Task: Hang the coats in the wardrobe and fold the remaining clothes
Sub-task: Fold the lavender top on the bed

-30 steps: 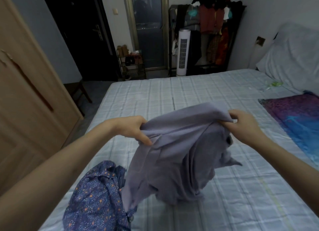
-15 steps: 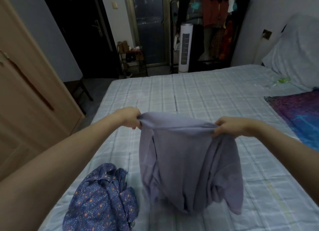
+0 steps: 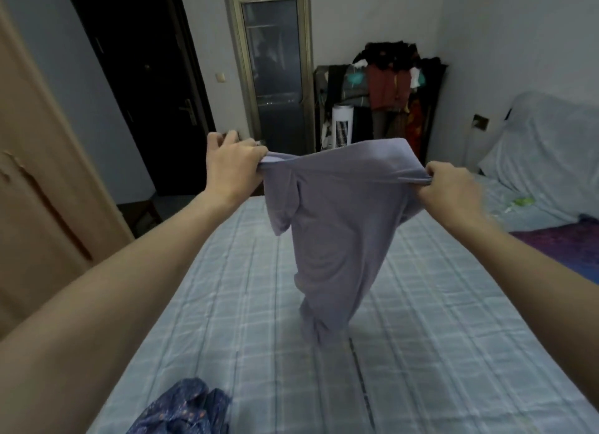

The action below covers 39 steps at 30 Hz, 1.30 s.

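Note:
A lilac T-shirt (image 3: 337,226) hangs in the air above the bed, its lower end trailing on the sheet. My left hand (image 3: 233,164) pinches its top left edge and my right hand (image 3: 453,190) grips its top right edge, so the top edge is stretched between them. A crumpled dark blue flowered garment (image 3: 181,411) lies on the bed at the bottom left. The wooden wardrobe (image 3: 42,180) stands along the left side with its door closed.
The bed (image 3: 421,352) has a pale checked sheet. A purple and blue cloth (image 3: 564,248) and a pillow (image 3: 547,148) lie at the right. Beyond the bed stand a full clothes rack (image 3: 389,89), a white tower fan (image 3: 342,125), a dark door (image 3: 142,93) and a glass door (image 3: 275,73).
Both hands have lifted the lilac T-shirt higher and farther from me, and it now hangs long. The view has tilted up, so the flowered garment sits lower in frame.

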### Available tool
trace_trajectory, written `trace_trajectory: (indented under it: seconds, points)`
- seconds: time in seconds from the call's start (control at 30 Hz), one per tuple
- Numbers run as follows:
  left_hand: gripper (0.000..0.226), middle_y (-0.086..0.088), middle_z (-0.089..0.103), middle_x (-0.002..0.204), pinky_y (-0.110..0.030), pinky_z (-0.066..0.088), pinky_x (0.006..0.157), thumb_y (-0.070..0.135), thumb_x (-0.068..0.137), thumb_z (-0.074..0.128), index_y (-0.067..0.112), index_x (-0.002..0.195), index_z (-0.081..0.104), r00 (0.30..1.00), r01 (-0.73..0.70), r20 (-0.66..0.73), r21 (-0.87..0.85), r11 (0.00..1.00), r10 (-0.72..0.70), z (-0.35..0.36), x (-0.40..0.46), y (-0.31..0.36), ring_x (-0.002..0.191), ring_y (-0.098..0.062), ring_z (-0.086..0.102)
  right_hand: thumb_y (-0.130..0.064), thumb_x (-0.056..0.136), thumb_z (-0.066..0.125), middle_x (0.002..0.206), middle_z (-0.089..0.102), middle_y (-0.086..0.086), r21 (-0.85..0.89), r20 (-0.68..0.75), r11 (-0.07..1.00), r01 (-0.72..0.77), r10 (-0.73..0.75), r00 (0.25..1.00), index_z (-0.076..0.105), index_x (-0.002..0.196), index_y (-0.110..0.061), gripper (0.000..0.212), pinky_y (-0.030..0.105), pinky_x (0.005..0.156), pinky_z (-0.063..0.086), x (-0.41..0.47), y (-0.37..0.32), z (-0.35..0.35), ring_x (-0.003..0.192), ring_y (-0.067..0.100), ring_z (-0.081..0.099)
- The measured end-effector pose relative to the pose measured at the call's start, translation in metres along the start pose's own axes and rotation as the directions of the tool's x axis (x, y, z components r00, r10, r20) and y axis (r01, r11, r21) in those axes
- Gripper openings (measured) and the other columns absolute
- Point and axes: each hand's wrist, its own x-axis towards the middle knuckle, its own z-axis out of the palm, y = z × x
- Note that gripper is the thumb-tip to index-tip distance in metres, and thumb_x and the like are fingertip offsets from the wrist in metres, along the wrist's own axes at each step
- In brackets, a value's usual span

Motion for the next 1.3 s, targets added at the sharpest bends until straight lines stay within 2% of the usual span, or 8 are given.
trace_trajectory:
  seconds: [0.33, 0.5, 0.63, 0.83, 0.93, 1.07, 1.13, 1.3]
  points:
    - [0.036, 0.007, 0.065, 0.072, -0.036, 0.03, 0.07, 0.009, 0.069, 0.056, 0.028, 0.096, 0.069, 0.914, -0.374, 0.07, -0.235, 0.897, 0.399, 0.037, -0.247, 0.07, 0.067, -0.024, 0.054, -0.022, 0.071, 0.072, 0.075, 0.063, 0.018, -0.1, 0.266, 0.995, -0.005, 0.031, 0.964, 0.057, 0.086, -0.013, 0.023, 0.034, 0.053, 0.038, -0.229, 0.089, 0.042, 0.069, 0.039, 0.063]
    - [0.017, 0.005, 0.051, 0.051, -0.032, 0.025, 0.064, 0.018, 0.06, 0.051, 0.028, 0.071, 0.061, 0.623, -0.455, 0.5, -0.393, 0.799, 0.601, 0.055, -0.415, 0.137, 0.055, -0.019, 0.054, -0.036, 0.064, 0.06, 0.058, 0.049, 0.003, -0.061, 0.618, 0.996, 0.061, -0.01, 0.786, 0.034, 0.071, -0.025, 0.029, 0.03, 0.036, 0.036, -0.405, 0.16, 0.098, 0.053, 0.032, 0.054]
    - [0.032, 0.008, 0.05, 0.04, -0.027, 0.029, 0.063, 0.037, 0.033, 0.082, 0.027, 0.057, 0.063, 0.288, -0.256, 0.773, -0.507, 0.823, 0.565, 0.078, -0.537, 0.184, 0.043, -0.014, 0.053, -0.024, 0.045, 0.091, 0.062, 0.054, 0.001, -0.23, 0.784, 0.971, 0.069, 0.143, 0.604, 0.039, 0.064, -0.023, 0.055, 0.028, 0.045, 0.035, -0.524, 0.179, 0.122, 0.06, 0.029, 0.058]
    - [0.049, 0.001, 0.049, 0.036, -0.021, 0.044, 0.05, 0.032, 0.021, 0.086, 0.015, 0.065, 0.073, 0.2, -0.146, 0.802, -0.543, 0.827, 0.563, 0.055, -0.646, 0.226, 0.031, -0.015, 0.049, -0.012, 0.062, 0.077, 0.086, 0.062, 0.009, -0.444, 0.783, 0.894, 0.052, 0.359, 0.508, 0.063, 0.087, -0.012, 0.03, 0.039, 0.06, 0.047, -0.629, 0.191, 0.113, 0.082, 0.033, 0.059]
    - [0.084, -0.003, 0.063, 0.058, -0.023, 0.045, 0.057, 0.057, 0.048, 0.07, 0.002, 0.111, 0.068, 0.051, -0.121, 0.814, -0.57, 0.813, 0.578, 0.044, -0.678, 0.223, 0.049, -0.016, 0.061, -0.018, 0.079, 0.06, 0.108, 0.057, 0.002, -0.449, 0.816, 0.888, 0.097, 0.363, 0.45, 0.055, 0.107, -0.017, 0.028, 0.038, 0.076, 0.046, -0.653, 0.187, 0.1, 0.105, 0.025, 0.053]
    - [0.065, -0.008, 0.071, 0.081, -0.028, 0.048, 0.062, 0.058, 0.081, 0.035, 0.018, 0.125, 0.062, 0.166, 0.022, 0.794, -0.596, 0.803, 0.585, 0.041, -0.67, 0.208, 0.07, -0.026, 0.069, -0.005, 0.078, 0.054, 0.105, 0.06, 0.006, -0.412, 0.779, 0.911, 0.004, 0.35, 0.52, 0.064, 0.1, -0.013, 0.026, 0.035, 0.069, 0.038, -0.65, 0.191, 0.105, 0.098, 0.029, 0.06]
    - [0.048, -0.008, 0.071, 0.083, -0.035, 0.049, 0.063, 0.048, 0.084, 0.027, 0.022, 0.098, 0.065, 0.283, 0.075, 0.773, -0.608, 0.79, 0.568, 0.061, -0.658, 0.203, 0.075, -0.031, 0.069, 0.004, 0.073, 0.053, 0.092, 0.061, 0.011, -0.345, 0.731, 0.937, -0.057, 0.306, 0.61, 0.067, 0.084, -0.007, 0.021, 0.035, 0.062, 0.04, -0.639, 0.197, 0.115, 0.082, 0.037, 0.06]
    - [0.027, -0.004, 0.06, 0.091, -0.035, 0.048, 0.057, 0.018, 0.067, 0.061, 0.02, 0.095, 0.061, 0.493, 0.065, 0.752, -0.533, 0.843, 0.437, 0.136, -0.61, 0.196, 0.08, -0.03, 0.059, 0.006, 0.078, 0.063, 0.11, 0.059, 0.02, -0.202, 0.606, 0.978, -0.057, 0.17, 0.777, 0.063, 0.098, -0.001, 0.021, 0.044, 0.061, 0.05, -0.584, 0.205, 0.15, 0.088, 0.044, 0.057]
